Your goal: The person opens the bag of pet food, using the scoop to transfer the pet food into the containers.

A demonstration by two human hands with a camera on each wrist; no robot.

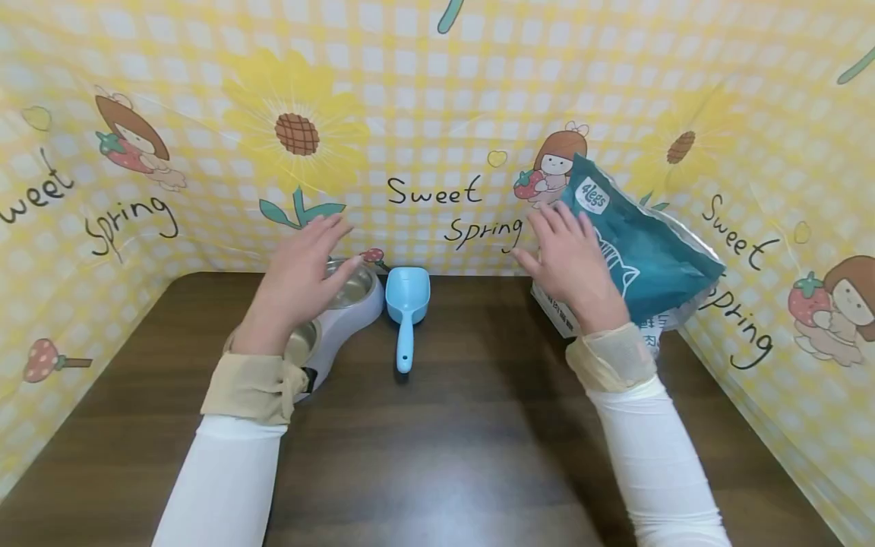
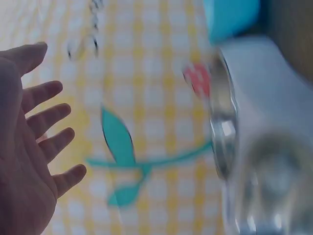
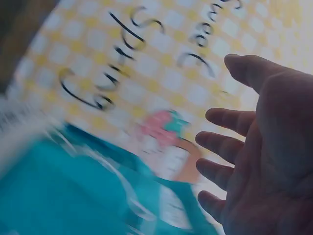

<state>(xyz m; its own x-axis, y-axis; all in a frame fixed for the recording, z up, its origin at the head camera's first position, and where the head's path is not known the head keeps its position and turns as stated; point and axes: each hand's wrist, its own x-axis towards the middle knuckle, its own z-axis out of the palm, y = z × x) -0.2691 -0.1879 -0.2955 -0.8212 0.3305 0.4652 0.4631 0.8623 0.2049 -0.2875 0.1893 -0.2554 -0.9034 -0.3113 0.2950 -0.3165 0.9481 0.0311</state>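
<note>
Yellow-checked cloth [image 1: 437, 99] is hanging behind a dark wooden table [image 1: 472, 380]. Fingers spread and holding nothing, the left hand [image 1: 301, 266] is hovering by a white stand [image 1: 347, 325] with metal bowls [image 1: 357, 289], beside a pale-blue plastic scoop [image 1: 408, 292]; the right hand [image 1: 566, 254], likewise, by a teal pouch [image 1: 670, 262]. That pouch is tilting, so a careless knock could topple it.

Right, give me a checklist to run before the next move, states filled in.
1. Left hand free: ok, fingers extended, holding nothing.
2. Right hand free: ok, fingers extended, holding nothing.
3. Blue scoop within easy view: ok, on the table beside the double pet bowl, handle toward the person.
4. Teal 4legs bag upright: not ok, it is tilted.
5. Bag opened: cannot tell.
6. Both steel bowls empty: cannot tell, partly hidden in the head view, blurred in the left wrist view.
</note>
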